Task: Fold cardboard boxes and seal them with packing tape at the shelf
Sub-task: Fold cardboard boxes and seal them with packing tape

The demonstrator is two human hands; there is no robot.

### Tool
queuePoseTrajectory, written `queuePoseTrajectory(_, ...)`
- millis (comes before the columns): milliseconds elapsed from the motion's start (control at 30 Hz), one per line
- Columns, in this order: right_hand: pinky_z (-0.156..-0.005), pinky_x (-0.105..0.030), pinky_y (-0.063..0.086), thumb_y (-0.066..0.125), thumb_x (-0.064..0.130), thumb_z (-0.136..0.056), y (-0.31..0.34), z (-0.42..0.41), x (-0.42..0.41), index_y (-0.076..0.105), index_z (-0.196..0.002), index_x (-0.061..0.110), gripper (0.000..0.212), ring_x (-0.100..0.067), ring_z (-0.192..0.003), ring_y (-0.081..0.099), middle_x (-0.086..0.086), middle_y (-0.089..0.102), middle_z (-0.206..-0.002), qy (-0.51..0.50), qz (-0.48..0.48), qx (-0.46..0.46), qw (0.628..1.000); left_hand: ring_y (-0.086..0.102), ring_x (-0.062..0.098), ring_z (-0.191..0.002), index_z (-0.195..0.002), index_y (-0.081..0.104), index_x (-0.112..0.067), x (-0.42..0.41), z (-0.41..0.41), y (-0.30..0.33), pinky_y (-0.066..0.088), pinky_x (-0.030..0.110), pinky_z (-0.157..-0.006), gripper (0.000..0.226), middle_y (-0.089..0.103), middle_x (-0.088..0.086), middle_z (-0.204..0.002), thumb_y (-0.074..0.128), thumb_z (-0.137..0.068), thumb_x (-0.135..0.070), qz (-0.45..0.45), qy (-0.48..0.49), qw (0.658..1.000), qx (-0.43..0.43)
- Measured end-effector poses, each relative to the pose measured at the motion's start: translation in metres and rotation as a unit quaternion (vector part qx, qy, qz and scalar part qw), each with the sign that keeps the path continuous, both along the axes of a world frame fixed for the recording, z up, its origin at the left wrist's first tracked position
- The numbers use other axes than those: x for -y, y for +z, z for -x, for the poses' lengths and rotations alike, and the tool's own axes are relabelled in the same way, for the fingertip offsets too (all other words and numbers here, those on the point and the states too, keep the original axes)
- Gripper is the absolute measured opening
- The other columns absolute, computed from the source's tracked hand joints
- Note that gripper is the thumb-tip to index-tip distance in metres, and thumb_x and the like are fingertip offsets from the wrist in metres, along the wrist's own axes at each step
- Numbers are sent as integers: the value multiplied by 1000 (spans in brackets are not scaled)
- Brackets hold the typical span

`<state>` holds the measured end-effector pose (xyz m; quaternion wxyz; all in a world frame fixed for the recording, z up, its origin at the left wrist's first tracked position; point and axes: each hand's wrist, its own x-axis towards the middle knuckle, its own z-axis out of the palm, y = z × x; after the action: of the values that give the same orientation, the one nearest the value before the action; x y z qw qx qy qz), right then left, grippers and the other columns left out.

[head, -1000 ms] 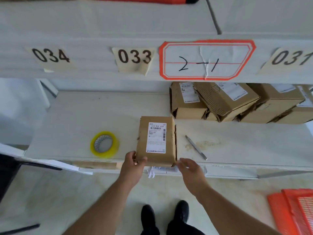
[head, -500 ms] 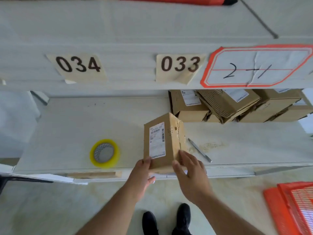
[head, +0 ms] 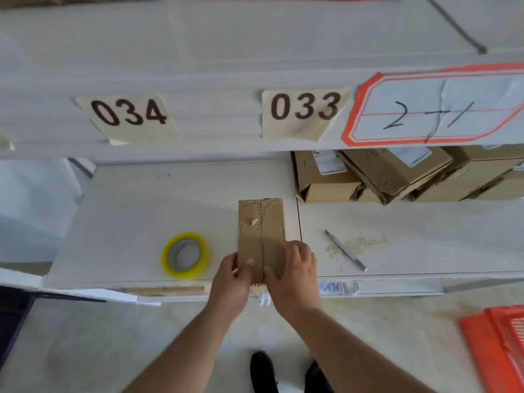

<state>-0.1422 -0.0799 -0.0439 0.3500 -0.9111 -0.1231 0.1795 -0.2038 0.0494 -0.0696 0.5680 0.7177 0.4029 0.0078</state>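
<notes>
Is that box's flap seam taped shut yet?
Not yet, it seems: the box shows a bare dark seam between closed flaps; the tape roll lies beside it.

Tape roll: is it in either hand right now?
No, the tape roll lies on the shelf left of the box, which both hands hold.
</notes>
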Motion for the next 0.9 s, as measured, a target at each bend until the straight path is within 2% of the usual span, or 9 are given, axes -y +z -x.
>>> queuePoseTrajectory(100,-111,-32,44,75,35,-90,-2,-5,10,31,-159,23,82,-15,-143,39,10,39,-155,-100,-122,-218,963,65,2,-102,-132,55,-25,0,2,2,47,20,-79,37,68,-17,-113,58,-102,-45,6,-8,1000,-5)
queuePoseTrajectory(167,-88,-15,50,71,34,-97,-3,-6,18,56,-140,35,45,-12,-126,60,18,65,-135,-86,-205,-321,921,64,7,-105,-132,52,-31,0,2,5,47,25,-83,34,66,-18,-114,57,-102,-47,22,-11,1000,-19)
queuePoseTrajectory(233,-80,-11,50,65,44,-101,-3,-2,25,60,-124,49,24,-6,-114,67,23,73,-116,-61,-212,-289,932,67,7,-106,-129,52,-33,4,4,7,51,29,-90,30,69,-14,-116,56,-102,-47,63,-8,998,-8)
queuePoseTrajectory(367,-113,-37,40,34,88,-89,2,6,47,30,-159,45,82,-8,-139,37,27,38,-154,50,-26,-52,997,70,15,-115,-134,58,-23,6,8,-1,53,48,-104,33,74,-2,-124,47,-109,-41,247,36,967,60)
queuePoseTrajectory(500,-126,-40,19,26,81,-93,10,18,43,22,-163,38,83,-15,-152,17,17,20,-168,157,133,78,976,72,29,-112,-129,65,-11,10,5,-12,59,47,-92,29,75,14,-120,48,-107,-18,358,100,928,9)
queuePoseTrajectory(567,-124,-45,22,36,72,-93,0,25,33,38,-158,36,74,-22,-150,29,8,34,-165,184,162,109,963,73,30,-104,-122,67,-10,7,5,-16,62,38,-74,25,75,17,-115,49,-105,-9,338,146,929,-38)
queuePoseTrajectory(667,-116,-50,36,48,61,-90,-13,29,16,55,-145,28,64,-27,-140,45,-1,51,-155,190,199,107,956,70,28,-101,-112,66,-16,-4,9,-17,54,48,-95,27,74,10,-113,43,-110,-31,285,214,934,-34)
queuePoseTrajectory(767,-118,-46,33,51,51,-95,-6,27,11,46,-150,29,60,-25,-142,36,3,42,-157,195,181,113,957,73,17,-102,-119,67,-28,-6,10,-15,54,46,-99,38,76,-5,-111,53,-100,-58,178,67,982,10)
queuePoseTrajectory(900,-112,-42,40,57,42,-98,4,7,24,54,-141,24,47,-26,-134,42,4,47,-146,67,100,53,991,70,-9,-87,-126,60,-34,4,10,-22,50,6,-69,34,74,-14,-113,72,-96,-27,105,-20,994,14)
